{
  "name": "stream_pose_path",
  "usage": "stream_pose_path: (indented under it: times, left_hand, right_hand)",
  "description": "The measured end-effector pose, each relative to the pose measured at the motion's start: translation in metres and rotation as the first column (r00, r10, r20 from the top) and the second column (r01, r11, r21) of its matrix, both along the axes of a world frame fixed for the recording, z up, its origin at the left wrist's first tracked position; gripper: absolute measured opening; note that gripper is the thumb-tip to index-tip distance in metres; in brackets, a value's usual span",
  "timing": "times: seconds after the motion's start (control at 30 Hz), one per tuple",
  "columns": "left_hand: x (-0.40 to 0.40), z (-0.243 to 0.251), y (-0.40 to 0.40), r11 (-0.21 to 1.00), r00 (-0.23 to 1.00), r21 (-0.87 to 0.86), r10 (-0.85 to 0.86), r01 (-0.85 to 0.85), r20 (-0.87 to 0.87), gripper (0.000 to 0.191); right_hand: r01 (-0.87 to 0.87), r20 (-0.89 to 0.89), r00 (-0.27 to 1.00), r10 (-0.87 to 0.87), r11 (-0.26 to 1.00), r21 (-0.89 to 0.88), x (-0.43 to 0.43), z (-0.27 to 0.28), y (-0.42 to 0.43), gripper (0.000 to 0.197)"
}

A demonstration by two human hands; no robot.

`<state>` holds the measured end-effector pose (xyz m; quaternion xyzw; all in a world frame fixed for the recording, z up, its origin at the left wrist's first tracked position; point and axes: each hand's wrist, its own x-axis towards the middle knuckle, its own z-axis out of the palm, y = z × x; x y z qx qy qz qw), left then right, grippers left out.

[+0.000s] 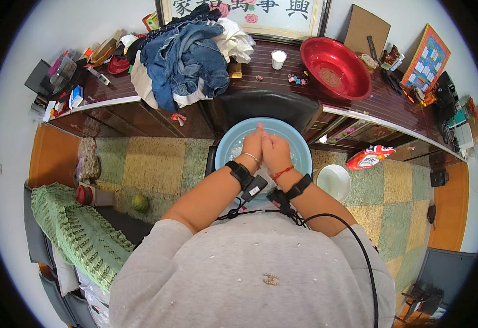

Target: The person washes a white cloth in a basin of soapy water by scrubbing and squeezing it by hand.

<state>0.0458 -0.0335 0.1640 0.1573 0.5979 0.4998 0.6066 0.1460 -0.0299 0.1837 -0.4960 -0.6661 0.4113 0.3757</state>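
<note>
A light blue basin point(219, 158) holding water with suds point(236, 151) is right in front of me, on a black seat. Over its middle my left hand point(253, 145) and my right hand point(276, 148) press against each other, fingers curled and thumbs uppermost. Whitish wet cloth point(266, 177) shows between my wrists, coming from under the closed hands; most of it is hidden by them. Black straps with small devices sit on both wrists, and a black cable point(364, 250) runs from them across my shirt.
Behind the basin rises a black chair back point(267, 107). A dark cabinet top carries piled clothes point(185, 57), a cup of white powder point(279, 60) and a red basin point(335, 67). On the floor at right are a white bucket point(333, 183) and a red detergent bag point(370, 157).
</note>
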Motion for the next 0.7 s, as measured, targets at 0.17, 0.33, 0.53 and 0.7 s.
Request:
stream_pose_path:
  times: [0.17, 0.33, 0.53, 0.7]
  left_hand:
    - [0.029, 0.011, -0.011, 0.999, 0.995, -0.003, 0.044, -0.043, 0.085, 0.053]
    - [0.006, -0.006, -0.015, 0.993, 0.997, 0.108, 0.059, -0.054, -0.047, 0.05]
    - [0.016, 0.019, -0.024, 0.969, 0.973, 0.092, -0.222, 0.227, -0.066, 0.045]
    - [-0.036, -0.036, -0.031, 0.843, 0.782, 0.163, -0.382, 0.513, -0.492, 0.032]
  right_hand:
    - [0.091, 0.154, 0.982, -0.107, 0.99, 0.111, 0.023, -0.036, 0.034, 0.045]
    - [-0.014, 0.065, 0.998, 0.012, 1.0, 0.022, 0.003, -0.006, -0.003, 0.043]
    - [0.016, 0.331, 0.943, -0.028, 0.999, 0.041, 0.038, -0.051, 0.046, 0.046]
    - [-0.074, 0.382, 0.921, 0.077, 0.997, -0.023, 0.062, -0.074, 0.048, 0.048]
